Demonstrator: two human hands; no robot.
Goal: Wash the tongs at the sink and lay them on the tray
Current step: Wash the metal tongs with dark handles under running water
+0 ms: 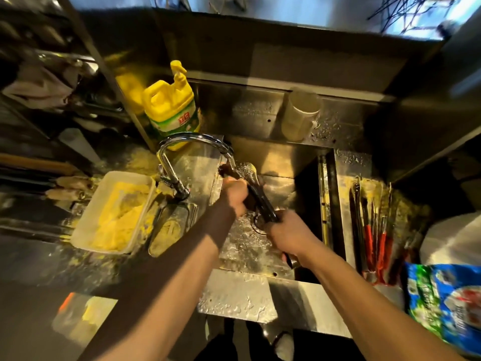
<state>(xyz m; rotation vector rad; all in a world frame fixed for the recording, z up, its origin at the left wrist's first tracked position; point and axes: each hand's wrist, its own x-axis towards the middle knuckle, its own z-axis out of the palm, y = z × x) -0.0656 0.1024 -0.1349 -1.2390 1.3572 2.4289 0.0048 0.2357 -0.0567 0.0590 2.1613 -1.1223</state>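
Dark metal tongs (256, 186) slant over the steel sink (283, 157), their wet tips up under the spout of the chrome faucet (182, 142). My left hand (235, 196) is wrapped around the middle of the tongs and seems to press a dark scrubber against them. Lower down, my right hand (286, 230) grips the handle end. Water splashes in the basin beneath both hands. To the right of the sink a steel tray (343, 194) holds several long utensils with red handles (374, 241).
A yellow detergent jug (169, 108) stands behind the faucet. A white tub of yellow crumbs (117, 212) and a small steel dish (169, 227) sit left of the sink. A translucent cup (299, 113) is at the back, a blue-green bag (447, 303) at the right.
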